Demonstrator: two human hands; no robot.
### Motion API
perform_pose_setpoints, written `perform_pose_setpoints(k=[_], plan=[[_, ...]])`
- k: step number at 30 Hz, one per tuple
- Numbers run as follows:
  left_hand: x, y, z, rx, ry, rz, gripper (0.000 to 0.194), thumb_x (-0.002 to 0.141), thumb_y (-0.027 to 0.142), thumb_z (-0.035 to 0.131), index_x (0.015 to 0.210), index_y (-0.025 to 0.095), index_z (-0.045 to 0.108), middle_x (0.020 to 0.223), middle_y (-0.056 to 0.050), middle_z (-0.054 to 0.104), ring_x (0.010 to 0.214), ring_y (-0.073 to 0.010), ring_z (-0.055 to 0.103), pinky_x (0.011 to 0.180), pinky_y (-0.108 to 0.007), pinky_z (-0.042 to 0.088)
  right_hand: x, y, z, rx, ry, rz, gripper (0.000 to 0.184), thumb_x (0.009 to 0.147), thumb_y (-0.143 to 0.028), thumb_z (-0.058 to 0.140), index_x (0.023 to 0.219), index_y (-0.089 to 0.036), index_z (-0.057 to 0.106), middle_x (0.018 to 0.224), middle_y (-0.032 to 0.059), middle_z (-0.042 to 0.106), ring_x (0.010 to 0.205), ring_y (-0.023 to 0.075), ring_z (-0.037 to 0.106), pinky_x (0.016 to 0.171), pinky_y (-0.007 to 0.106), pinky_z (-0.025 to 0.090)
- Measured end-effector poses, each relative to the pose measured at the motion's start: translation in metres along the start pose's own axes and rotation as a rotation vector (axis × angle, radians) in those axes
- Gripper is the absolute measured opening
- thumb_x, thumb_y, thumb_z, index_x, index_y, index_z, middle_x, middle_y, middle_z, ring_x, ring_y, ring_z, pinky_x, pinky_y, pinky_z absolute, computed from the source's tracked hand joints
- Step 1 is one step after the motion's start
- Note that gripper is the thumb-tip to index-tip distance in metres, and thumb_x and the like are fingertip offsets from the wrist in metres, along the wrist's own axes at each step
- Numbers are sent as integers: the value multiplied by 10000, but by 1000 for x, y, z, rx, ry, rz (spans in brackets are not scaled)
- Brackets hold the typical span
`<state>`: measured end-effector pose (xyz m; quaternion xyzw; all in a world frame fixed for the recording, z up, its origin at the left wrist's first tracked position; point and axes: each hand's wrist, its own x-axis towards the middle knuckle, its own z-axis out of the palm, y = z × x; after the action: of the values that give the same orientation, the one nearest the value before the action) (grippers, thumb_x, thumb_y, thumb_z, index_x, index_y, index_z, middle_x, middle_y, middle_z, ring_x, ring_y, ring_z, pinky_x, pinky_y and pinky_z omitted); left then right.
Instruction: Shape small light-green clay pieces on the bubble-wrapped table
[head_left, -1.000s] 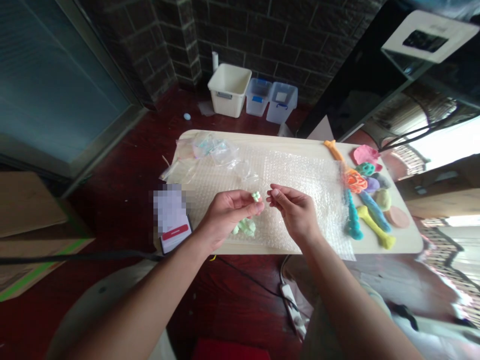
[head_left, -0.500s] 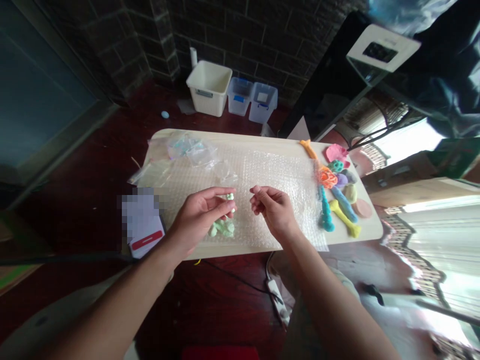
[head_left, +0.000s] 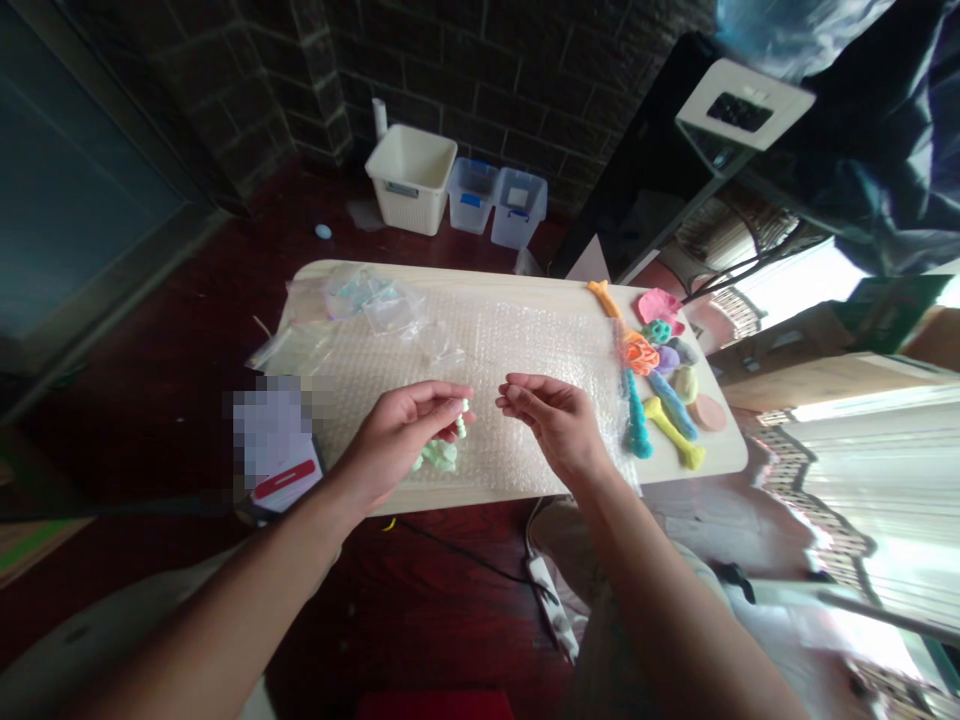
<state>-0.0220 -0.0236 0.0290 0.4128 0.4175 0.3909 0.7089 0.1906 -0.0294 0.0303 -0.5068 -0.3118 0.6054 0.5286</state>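
Note:
My left hand [head_left: 401, 430] is closed in a pinch on a small, pale green piece of modelling clay [head_left: 461, 427], knobbly like a short string of beads. Below those fingers a larger clump of pale green clay [head_left: 441, 456] lies on the bubble wrap [head_left: 517, 345], partly covered by the hand. Facing it across a small gap, my right hand [head_left: 555, 420] has thumb and fingertips pressed together. Anything between them is hidden or too small to make out.
Coloured clay shapes lie at the table's right end, among them a yellow bone-like piece [head_left: 675, 432], a teal strand [head_left: 636, 420] and a pink piece [head_left: 660, 308]. Clear plastic bags [head_left: 375, 305] are at the back left. Storage boxes [head_left: 412, 185] stand beyond the table [head_left: 525, 282].
The green piece in my left hand now hangs lower from the fingertips, more of it showing below them. My right hand stays pinched. The whole view has shifted slightly.

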Motion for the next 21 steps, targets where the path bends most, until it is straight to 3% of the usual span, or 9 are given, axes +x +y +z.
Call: perform_pose_setpoints(k=[7,13,21], plan=[[1,-2,4,-33,13,-18,352,833,401,861,1086,168,785,926,-61,775,777,-139,671,749,-272,526,-6,-4,2,-13,-29,-24,313,684,-367,966,906,-193,831,795,34,799,729,157,727,764,319,609],[1,1,7,-102,25,-20,337,804,400,882,1008,148,790,904,-54,756,759,-130,657,751,-271,519,-6,-4,1,-79,-83,-60,239,751,-380,932,775,-188,792,672,8,732,565,106,634,536,240,495],[3,-3,5,-109,3,9,335,800,389,875,1008,143,786,818,-25,730,711,-115,637,696,-252,494,-5,1,1,-53,-62,38,283,698,-317,971,908,-191,829,799,51,816,747,166,762,772,304,620]])
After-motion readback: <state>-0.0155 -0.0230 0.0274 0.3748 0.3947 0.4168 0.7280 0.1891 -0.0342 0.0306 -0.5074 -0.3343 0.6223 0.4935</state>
